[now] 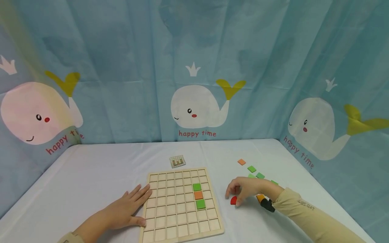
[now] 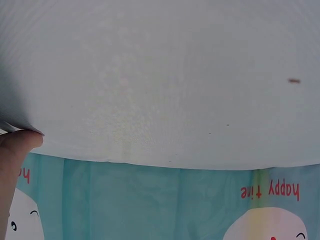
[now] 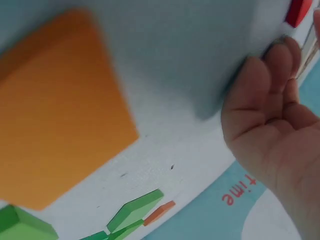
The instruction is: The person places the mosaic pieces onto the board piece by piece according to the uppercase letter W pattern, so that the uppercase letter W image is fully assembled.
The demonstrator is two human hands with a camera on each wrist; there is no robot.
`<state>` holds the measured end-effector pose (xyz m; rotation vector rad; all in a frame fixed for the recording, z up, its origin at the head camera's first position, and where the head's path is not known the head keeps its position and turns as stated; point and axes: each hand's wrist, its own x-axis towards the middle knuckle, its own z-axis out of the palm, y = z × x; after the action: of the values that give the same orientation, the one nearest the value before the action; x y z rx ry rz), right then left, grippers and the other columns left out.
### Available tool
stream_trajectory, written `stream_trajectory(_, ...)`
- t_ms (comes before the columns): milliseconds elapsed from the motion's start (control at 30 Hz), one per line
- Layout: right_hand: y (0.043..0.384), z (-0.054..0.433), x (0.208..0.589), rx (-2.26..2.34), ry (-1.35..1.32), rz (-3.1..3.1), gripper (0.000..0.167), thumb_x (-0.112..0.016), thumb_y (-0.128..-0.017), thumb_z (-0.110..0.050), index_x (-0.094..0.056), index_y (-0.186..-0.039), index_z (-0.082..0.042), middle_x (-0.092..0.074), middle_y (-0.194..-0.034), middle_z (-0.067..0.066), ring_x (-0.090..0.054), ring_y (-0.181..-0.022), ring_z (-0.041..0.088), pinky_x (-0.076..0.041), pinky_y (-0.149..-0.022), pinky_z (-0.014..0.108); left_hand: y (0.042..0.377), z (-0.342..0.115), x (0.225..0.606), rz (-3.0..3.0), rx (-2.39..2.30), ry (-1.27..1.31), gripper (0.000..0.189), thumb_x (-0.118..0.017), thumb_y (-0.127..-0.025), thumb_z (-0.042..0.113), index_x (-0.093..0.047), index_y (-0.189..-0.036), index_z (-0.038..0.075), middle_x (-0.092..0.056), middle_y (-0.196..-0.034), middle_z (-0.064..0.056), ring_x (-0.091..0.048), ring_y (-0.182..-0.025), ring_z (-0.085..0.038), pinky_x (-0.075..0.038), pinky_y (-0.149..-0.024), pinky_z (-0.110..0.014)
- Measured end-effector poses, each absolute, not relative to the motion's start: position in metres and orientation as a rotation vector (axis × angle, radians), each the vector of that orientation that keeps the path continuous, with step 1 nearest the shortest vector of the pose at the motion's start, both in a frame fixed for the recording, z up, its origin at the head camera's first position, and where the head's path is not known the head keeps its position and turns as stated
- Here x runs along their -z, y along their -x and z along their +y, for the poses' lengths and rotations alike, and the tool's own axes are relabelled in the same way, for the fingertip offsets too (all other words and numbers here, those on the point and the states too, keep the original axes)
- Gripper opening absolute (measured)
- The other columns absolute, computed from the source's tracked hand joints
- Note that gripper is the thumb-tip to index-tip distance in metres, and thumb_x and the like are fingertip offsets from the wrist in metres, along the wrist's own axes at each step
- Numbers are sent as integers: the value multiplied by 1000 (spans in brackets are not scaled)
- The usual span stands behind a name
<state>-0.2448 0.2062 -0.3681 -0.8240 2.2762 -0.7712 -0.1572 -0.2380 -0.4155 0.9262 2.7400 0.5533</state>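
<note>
A wooden grid board point(image 1: 174, 229) lies in the middle of the table; two green tiles point(image 1: 200, 204) with an orange tile point(image 1: 198, 195) between them fill one column stretch. My left hand point(image 1: 126, 209) rests with spread fingers along the board's left edge; in the left wrist view only part of a digit point(image 2: 22, 145) shows. Right of the board, my right hand point(image 1: 250, 189) reaches down around a red rounded piece point(image 1: 233, 200), thumb tip right at its edge, fingertips apart from it. In the right wrist view its fingers point(image 3: 247, 92) are bent loosely, with the red piece beside them.
Beyond the board lies a small pattern card point(image 1: 177, 161). Loose pieces are scattered at the right: an orange one point(image 1: 241, 162), several green ones point(image 1: 251, 169), a yellow-orange one point(image 1: 260, 197) and black ones point(image 1: 268, 205) by the right sleeve. A whale-print curtain point(image 1: 121, 111) encloses the table.
</note>
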Motion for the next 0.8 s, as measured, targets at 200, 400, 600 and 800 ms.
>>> stream_trajectory(200, 246, 207, 369, 715, 860, 2290, 24, -83, -73, 0, -72, -90, -13, -54, -92, -5, -48, -85, 13, -42, -77, 25, 157, -238, 415, 2741, -555, -922, 92, -60, -88, 55, -26, -152, -2, -15, -159, -22, -14, -138, -55, -21, -97, -76)
stream_trajectory(400, 246, 206, 372, 667, 899, 2309, 25, -82, -73, 3, -66, -83, -13, -51, -86, -6, -48, -81, 8, -42, -75, 23, 157, -239, 417, 2743, -566, -932, 92, -60, -88, 56, -25, -152, -1, -15, -159, -22, -14, -138, -56, -20, -96, -77)
stream_trajectory(600, 246, 206, 374, 691, 893, 2324, 26, -82, -72, 4, -63, -80, -12, -54, -79, -8, -50, -74, 7, -43, -68, 21, 156, -238, 416, 2743, -559, -928, 92, -61, -88, 55, -26, -152, -2, -16, -158, -23, -13, -138, -55, -20, -96, -77)
stream_trajectory(800, 245, 206, 374, 768, 846, 2321, 22, -80, -75, 2, -62, -77, -9, -54, -72, -6, -48, -66, 7, -39, -61, 20, 155, -237, 414, 2739, -552, -913, 92, -61, -88, 55, -26, -152, -2, -16, -158, -24, -13, -139, -54, -20, -97, -76)
